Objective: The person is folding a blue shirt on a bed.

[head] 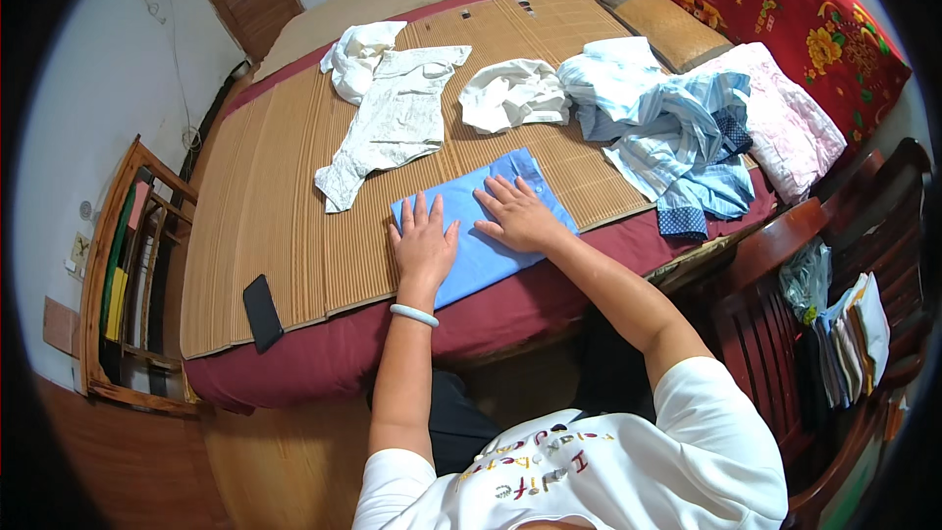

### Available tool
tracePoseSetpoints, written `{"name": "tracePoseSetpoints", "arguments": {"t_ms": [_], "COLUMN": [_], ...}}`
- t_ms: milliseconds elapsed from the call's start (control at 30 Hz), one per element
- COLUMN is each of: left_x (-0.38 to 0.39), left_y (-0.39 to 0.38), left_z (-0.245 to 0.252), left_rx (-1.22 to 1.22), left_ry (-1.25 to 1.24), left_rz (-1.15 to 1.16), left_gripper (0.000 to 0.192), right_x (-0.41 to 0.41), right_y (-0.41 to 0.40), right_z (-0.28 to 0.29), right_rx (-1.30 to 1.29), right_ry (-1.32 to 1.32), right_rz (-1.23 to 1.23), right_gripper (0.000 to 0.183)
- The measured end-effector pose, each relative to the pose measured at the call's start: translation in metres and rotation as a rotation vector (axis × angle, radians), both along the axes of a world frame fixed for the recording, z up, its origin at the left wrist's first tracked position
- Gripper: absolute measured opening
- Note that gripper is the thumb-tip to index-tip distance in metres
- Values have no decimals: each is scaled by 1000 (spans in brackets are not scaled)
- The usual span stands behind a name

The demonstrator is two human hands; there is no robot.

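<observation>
A blue shirt (478,265), folded into a flat rectangle, lies at the near edge of a bamboo mat (272,162) on the bed. My left hand (425,246) presses flat on its left side, fingers spread. Farther right, my right hand (519,217) rests palm down near a button on the shirt, fingers also apart. Neither hand grips the cloth. Beyond the shirt lie a white patterned garment (401,114), spread out, and a crumpled white garment (515,96). Another white garment (359,59) sits behind the patterned one.
Blue-and-white striped clothing (662,118) is heaped to the right, beside a pink quilted cloth (780,110) and a pillow (666,26). A black phone (263,313) lies at the mat's left front edge. A wooden chair (758,309) holding folded clothes (854,342) stands at the right.
</observation>
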State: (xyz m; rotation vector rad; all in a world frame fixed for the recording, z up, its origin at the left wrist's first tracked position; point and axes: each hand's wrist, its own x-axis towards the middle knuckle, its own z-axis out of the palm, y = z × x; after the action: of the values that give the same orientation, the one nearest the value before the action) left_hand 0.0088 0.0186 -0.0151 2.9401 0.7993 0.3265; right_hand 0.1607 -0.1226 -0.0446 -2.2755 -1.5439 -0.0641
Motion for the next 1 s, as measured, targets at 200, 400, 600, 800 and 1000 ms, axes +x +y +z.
{"name": "tracePoseSetpoints", "arguments": {"t_ms": [200,400,600,800,1000], "left_x": [-2,0,3,-2,5], "left_y": [2,4,9,18,-18], "left_z": [-5,-9,-8,-8,1], "left_rx": [34,75,52,-18,90], "left_ry": [21,1,3,0,146], "left_rz": [-4,-5,-19,17,80], "left_gripper": [61,60,60,62,66], "right_x": [-8,13,34,30,29], "right_y": [-2,7,0,-1,1], "right_z": [8,20,12,17,6], "right_rx": [8,52,-84,-118,-93], "right_ry": [-40,-94,-22,-36,-88], "right_rz": [-17,1,-108,-124,-156], "right_gripper": [68,65,68,67,65]}}
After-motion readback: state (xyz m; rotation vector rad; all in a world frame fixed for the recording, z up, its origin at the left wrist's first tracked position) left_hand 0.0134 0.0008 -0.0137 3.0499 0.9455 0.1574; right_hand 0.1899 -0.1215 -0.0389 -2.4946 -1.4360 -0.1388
